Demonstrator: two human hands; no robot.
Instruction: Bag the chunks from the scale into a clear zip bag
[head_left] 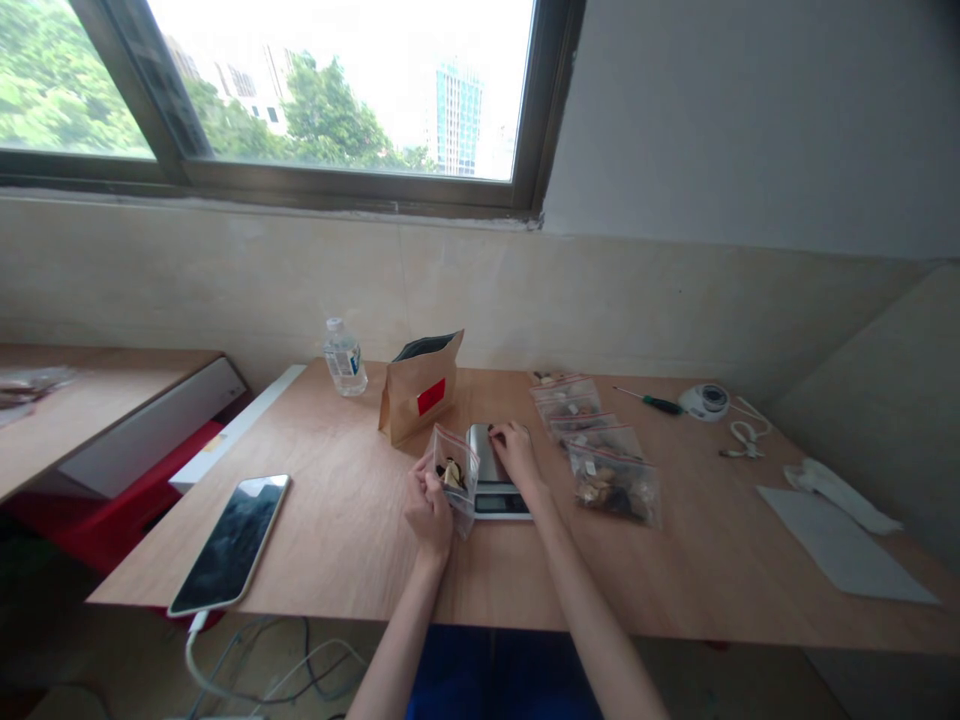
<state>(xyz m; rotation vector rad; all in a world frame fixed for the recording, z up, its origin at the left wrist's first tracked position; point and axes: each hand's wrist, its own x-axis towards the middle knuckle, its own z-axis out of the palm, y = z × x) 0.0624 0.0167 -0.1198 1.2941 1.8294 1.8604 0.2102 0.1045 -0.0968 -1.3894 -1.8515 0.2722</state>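
Observation:
My left hand [429,508] is closed on the side of a clear zip bag [463,508], held tilted at the scale's left edge. Dried light and dark pieces [451,473] lie inside it. Over the silver plate of a digital kitchen scale [485,462] is my right hand [513,452], its fingers pinched together at a small dark piece [491,430]. The scale's display [501,503] faces me, its reading too small to make out. Behind the zip bag stands an open brown paper pouch [420,390] with a red label.
Several filled zip bags [616,485] lie overlapping right of the scale. Farther right are a screwdriver [661,404], a white camera [705,401] with its cable, and a white sheet [844,550]. A water bottle [345,360] and a plugged-in phone [231,545] stand and lie at left.

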